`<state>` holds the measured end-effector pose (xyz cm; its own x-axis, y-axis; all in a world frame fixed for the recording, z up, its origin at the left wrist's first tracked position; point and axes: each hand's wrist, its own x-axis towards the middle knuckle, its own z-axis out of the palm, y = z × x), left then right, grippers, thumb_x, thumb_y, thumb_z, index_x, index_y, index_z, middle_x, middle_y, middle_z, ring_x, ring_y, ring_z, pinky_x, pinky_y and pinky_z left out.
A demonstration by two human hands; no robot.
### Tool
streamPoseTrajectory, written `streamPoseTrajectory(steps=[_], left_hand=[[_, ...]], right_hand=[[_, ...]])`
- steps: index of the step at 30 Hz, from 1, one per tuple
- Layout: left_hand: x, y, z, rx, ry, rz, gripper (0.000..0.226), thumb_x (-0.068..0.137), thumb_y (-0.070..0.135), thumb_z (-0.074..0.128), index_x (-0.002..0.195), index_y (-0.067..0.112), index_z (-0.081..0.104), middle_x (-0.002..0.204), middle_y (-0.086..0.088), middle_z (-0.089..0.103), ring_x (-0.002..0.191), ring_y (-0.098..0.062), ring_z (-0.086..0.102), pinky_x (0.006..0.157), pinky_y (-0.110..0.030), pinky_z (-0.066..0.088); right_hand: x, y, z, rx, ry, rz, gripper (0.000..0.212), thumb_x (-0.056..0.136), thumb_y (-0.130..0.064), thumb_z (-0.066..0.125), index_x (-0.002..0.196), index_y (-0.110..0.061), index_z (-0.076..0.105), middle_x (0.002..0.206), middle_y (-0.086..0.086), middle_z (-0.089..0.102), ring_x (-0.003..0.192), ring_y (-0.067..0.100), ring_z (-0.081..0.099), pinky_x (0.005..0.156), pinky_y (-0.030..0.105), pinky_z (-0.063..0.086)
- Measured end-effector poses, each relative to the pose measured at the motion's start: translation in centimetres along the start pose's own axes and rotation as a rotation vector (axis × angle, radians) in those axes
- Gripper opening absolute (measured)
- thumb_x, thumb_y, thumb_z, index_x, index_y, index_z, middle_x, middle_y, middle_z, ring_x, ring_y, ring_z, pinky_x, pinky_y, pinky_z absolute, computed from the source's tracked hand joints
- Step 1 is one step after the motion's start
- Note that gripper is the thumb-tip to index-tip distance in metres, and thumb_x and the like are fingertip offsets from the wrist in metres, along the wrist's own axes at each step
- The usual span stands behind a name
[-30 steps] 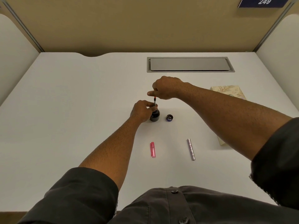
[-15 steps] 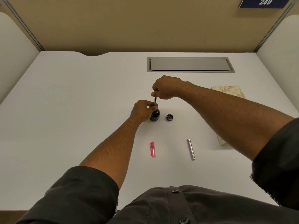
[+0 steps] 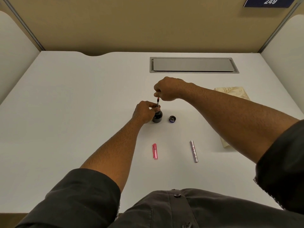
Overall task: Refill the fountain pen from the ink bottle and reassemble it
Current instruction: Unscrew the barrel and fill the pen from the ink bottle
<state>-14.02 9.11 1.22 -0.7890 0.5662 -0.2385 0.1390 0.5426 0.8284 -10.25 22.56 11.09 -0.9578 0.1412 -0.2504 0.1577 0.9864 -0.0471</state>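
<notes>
A small dark ink bottle stands open on the white desk. The pen's front section with its converter stands upright in the bottle's mouth, its nib end hidden inside. My left hand grips the section at the bottle's neck. My right hand pinches the converter's top end from above. The bottle's dark cap lies just right of the bottle. Nearer to me lie the pink pen cap and the silver-pink pen barrel.
A cream patterned cloth or pad lies at the right, partly under my right forearm. A grey cable hatch is set in the desk at the back. Partition walls close in the desk on three sides.
My right-hand fingers have shifted slightly at the converter's top; the index finger, extended a second ago, is now curled in. The left hand and bottle have stayed put.
</notes>
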Motion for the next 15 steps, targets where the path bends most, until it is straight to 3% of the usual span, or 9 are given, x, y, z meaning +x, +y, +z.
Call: streamPoseTrajectory(steps=[4,6,9,15], left_hand=[[0.01,0.05,-0.03,0.004,0.000,-0.005,0.018,0.085,0.029,0.069,0.102,0.023,0.074,0.117,-0.002,0.066,0.097,-0.012,0.053,0.079,-0.028,0.039],[0.00,0.05,-0.04,-0.001,-0.002,-0.007,0.018,0.085,0.029,0.069,0.102,0.023,0.074,0.116,-0.002,0.067,0.096,-0.013,0.055,0.079,-0.028,0.040],[-0.03,0.08,-0.07,-0.007,-0.006,-0.008,0.018,0.086,0.029,0.069,0.102,0.023,0.074,0.115,-0.001,0.067,0.095,-0.012,0.055,0.078,-0.027,0.040],[-0.29,0.20,-0.15,0.000,-0.008,0.025,0.021,0.086,0.025,0.068,0.105,0.018,0.073,0.119,-0.004,0.066,0.110,-0.018,0.056,0.084,-0.027,0.039]], right_hand=[[0.03,-0.47,0.68,-0.012,0.042,0.061,0.039,0.099,-0.045,0.040,0.101,-0.014,0.063,0.088,0.000,0.055,0.083,0.019,0.054,0.068,0.036,0.044],[0.05,-0.52,0.66,-0.007,0.043,0.070,0.041,0.098,-0.051,0.040,0.099,-0.015,0.061,0.086,0.000,0.054,0.082,0.019,0.054,0.068,0.036,0.044],[0.05,-0.30,0.34,0.020,0.031,0.055,0.035,0.096,-0.052,0.043,0.089,-0.018,0.049,0.078,-0.002,0.050,0.078,0.018,0.052,0.067,0.035,0.044],[-0.15,0.13,-0.06,0.025,0.015,-0.018,0.012,0.094,-0.031,0.053,0.089,-0.020,0.051,0.083,-0.003,0.053,0.078,0.017,0.052,0.056,0.028,0.035]])
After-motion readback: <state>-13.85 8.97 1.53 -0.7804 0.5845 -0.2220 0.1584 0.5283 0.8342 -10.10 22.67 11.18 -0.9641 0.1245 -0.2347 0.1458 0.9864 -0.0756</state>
